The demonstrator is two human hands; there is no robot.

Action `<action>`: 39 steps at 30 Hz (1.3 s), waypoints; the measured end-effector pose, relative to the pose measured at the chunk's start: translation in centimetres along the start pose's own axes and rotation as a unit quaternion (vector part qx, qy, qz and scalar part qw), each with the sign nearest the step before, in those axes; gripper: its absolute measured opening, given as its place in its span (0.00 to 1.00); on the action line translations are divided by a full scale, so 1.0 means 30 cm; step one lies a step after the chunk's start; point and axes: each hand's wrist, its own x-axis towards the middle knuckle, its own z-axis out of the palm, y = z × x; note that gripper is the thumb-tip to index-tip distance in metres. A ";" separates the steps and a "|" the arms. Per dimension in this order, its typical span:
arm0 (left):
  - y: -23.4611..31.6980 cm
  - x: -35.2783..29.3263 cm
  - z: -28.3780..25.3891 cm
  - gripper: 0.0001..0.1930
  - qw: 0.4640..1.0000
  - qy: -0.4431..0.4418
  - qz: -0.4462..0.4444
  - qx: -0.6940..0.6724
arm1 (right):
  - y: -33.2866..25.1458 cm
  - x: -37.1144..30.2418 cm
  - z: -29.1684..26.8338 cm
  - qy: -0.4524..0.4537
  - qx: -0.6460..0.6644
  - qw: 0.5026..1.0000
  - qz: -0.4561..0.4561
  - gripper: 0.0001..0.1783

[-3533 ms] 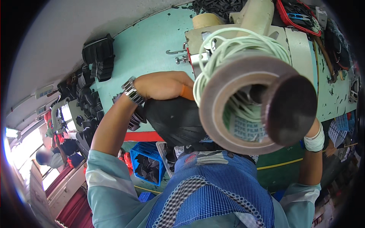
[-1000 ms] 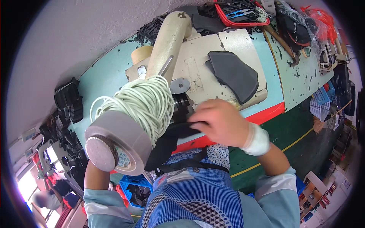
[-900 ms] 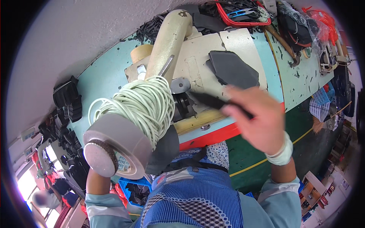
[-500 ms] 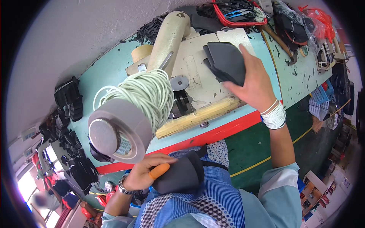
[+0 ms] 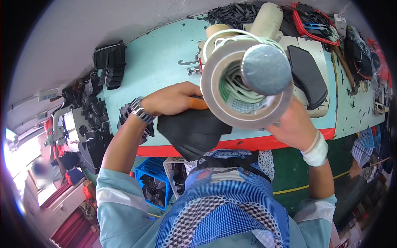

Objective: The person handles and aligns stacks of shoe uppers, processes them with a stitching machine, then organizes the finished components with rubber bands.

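My left hand, an orange cover on one finger, is closed on a fanned stack of thin black sheet pieces at the table's front edge. Right of it, my right hand has its fingers hidden behind a thick grey ring, so its grip does not show. That ring sits on a metal-capped post together with pale green cord, part of a cream sewing machine. Another stack of curved black pieces lies on the machine's pale bed, beyond my right hand.
Black scraps heap along the back. A red basket with blue-handled snips and a hammer lie at right. Bundled black pieces stand at left. Below the red table edge is a blue crate.
My left hand has come up from my lap to the table edge with black pieces. My right hand has left the stack on the machine bed and moved nearer me, behind the ring.
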 end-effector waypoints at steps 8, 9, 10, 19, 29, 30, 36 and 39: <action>-0.134 0.004 0.034 0.26 0.991 0.079 0.105 -0.008 | 0.045 -0.013 -0.054 -0.128 0.014 0.990 0.055 0.14; -0.138 0.009 0.004 0.26 0.997 -0.003 0.078 -0.009 | 0.063 -0.043 -0.043 -0.094 0.078 0.991 0.057 0.04; -0.139 0.032 -0.006 0.26 0.997 -0.002 0.075 -0.009 | 0.072 -0.037 -0.009 -0.093 0.080 0.991 0.055 0.04; -0.334 -0.038 -0.031 0.22 0.982 0.011 0.165 0.086 | 0.028 0.003 -0.036 -0.068 0.043 0.996 0.037 0.06; -0.390 -0.059 -0.009 0.21 0.967 -0.019 0.223 0.120 | 0.005 -0.005 -0.004 -0.051 0.048 0.994 0.079 0.07; -0.409 -0.102 -0.015 0.21 0.967 -0.018 0.222 0.123 | 0.022 -0.037 -0.037 -0.102 0.130 0.979 0.115 0.07; -0.310 0.112 0.025 0.20 0.959 -0.023 0.241 0.145 | 0.010 0.019 0.074 0.101 0.079 0.990 -0.061 0.09; -0.363 0.075 -0.027 0.20 0.955 -0.030 0.251 0.155 | 0.012 -0.037 0.000 0.043 0.080 0.996 0.021 0.14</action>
